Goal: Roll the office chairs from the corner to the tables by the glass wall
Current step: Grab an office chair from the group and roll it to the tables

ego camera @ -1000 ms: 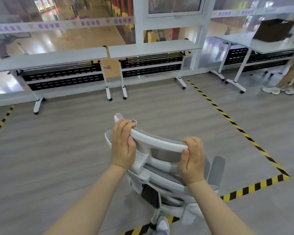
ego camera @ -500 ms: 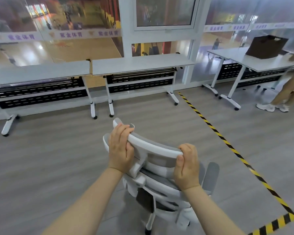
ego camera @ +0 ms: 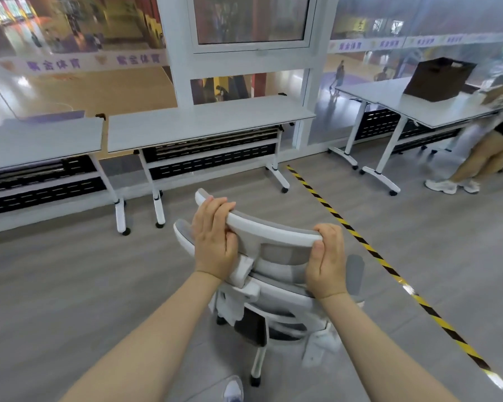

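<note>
**Chair in transit toward the glass wall**

Our left hand (ego camera: 214, 242) and right hand (ego camera: 325, 262) each curled over the white top rail of the office chair (ego camera: 276, 274), fingers wrapped round the front edge and thumbs pressed behind, one grip near either end. The chair stood on the grey floor (ego camera: 70, 285) just in front of us, its back toward us, near the closest table (ego camera: 204, 123) but not yet at it; a second table (ego camera: 38, 140) sat beside that one along the glass wall (ego camera: 84, 82). To our right ran a strip of black-and-yellow tape (ego camera: 369, 250), and beyond it another table (ego camera: 436, 108) carried a dark box (ego camera: 439, 79), with a second person's legs (ego camera: 488, 158) at the frame's edge.

We judged the step best done by pushing evenly through both grips, keeping the rail level so the casters tracked straight, and slowing before the seat met the table's legs.

The seat was mostly hidden behind the backrest, only some casters showed, and our own foot (ego camera: 233, 390) was cut off at the bottom edge. The other person's upper body lay outside the frame.
</note>
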Action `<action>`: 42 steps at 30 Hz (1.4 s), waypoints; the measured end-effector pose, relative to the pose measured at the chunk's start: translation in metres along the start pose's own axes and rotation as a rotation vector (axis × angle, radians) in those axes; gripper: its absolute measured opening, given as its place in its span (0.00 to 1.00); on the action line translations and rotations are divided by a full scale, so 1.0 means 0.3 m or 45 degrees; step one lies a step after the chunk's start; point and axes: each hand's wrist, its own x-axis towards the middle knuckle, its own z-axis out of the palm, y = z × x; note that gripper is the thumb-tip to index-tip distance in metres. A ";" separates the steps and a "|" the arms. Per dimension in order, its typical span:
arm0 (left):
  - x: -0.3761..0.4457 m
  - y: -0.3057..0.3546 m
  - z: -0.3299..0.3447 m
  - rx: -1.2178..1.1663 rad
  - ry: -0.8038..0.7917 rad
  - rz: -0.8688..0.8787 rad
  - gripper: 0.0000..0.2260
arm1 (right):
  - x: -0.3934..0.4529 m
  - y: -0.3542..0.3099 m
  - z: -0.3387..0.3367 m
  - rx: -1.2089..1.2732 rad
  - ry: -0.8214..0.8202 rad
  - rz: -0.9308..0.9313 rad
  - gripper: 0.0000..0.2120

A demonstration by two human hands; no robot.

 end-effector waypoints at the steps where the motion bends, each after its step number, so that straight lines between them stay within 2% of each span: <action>1: 0.058 -0.032 0.041 -0.007 -0.010 0.001 0.21 | 0.054 0.033 0.034 -0.009 -0.003 0.020 0.20; 5: 0.270 -0.164 0.187 -0.008 -0.084 0.055 0.21 | 0.249 0.160 0.148 -0.048 -0.012 0.090 0.21; 11: 0.577 -0.322 0.417 -0.025 -0.090 0.080 0.21 | 0.532 0.333 0.303 -0.095 -0.024 0.140 0.18; 16: 0.793 -0.426 0.595 -0.036 -0.079 0.100 0.21 | 0.745 0.491 0.445 -0.087 0.094 0.105 0.19; 19: 0.920 -0.484 0.708 -0.045 -0.083 0.099 0.21 | 0.881 0.595 0.513 -0.057 0.099 0.100 0.16; 25: 1.176 -0.575 0.946 -0.056 -0.110 0.066 0.19 | 1.150 0.800 0.620 -0.013 0.110 0.050 0.15; 34: 1.548 -0.657 1.298 0.007 -0.166 -0.011 0.20 | 1.560 1.142 0.704 -0.011 -0.111 0.112 0.12; 42: 1.754 -0.715 1.465 0.009 -0.324 -0.014 0.24 | 1.775 1.297 0.734 -0.093 -0.248 0.301 0.18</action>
